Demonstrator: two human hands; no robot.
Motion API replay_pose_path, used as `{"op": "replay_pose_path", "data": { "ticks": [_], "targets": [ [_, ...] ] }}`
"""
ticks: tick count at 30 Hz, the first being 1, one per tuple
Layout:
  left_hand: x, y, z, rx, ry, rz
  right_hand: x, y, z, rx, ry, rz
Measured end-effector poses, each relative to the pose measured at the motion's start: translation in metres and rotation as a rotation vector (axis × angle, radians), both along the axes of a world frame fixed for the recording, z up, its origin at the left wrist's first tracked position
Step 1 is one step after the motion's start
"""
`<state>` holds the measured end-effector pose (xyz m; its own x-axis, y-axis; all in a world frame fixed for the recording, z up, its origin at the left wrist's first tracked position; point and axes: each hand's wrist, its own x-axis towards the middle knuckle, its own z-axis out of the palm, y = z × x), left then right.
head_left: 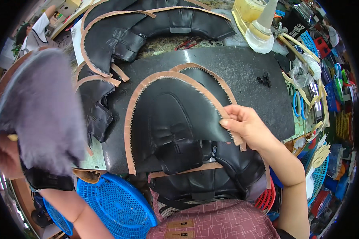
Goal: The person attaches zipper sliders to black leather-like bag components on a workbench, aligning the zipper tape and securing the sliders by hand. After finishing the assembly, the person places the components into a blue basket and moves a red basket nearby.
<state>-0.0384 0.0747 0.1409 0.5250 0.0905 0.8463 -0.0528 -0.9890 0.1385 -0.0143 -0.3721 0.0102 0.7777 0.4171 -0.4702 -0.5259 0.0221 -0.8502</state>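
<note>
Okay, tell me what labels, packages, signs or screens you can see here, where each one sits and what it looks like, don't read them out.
Two paper tags: bottom centre, on the checked maroon cloth, small tan rectangles, one above the other.
Black pouch: top right, behind the work mat, dark with pale print.
Plastic bag: right of the mat, clear and crumpled.
No signs or screens to be made out.

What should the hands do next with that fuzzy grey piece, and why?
Probably lower the grey fur lining in the left hand onto the black boot upper. The right hand already pins that upper's tan zigzag edge flat on the dark mat, while the fur hangs raised beside it.
</note>
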Motion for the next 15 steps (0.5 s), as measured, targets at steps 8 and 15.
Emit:
{"op": "replay_pose_path", "data": {
  "ticks": [8,15],
  "targets": [
    [0.029,-0.123,-0.082,0.316,0.466,-0.651,-0.029,-0.018,0.007,-0.114,-0.136,-0.205],
    [0.018,-0.270,-0.126,-0.848,1.388,-0.914,-0.053,0.012,0.026,-0.564,-1.059,0.115]
  ]
}}
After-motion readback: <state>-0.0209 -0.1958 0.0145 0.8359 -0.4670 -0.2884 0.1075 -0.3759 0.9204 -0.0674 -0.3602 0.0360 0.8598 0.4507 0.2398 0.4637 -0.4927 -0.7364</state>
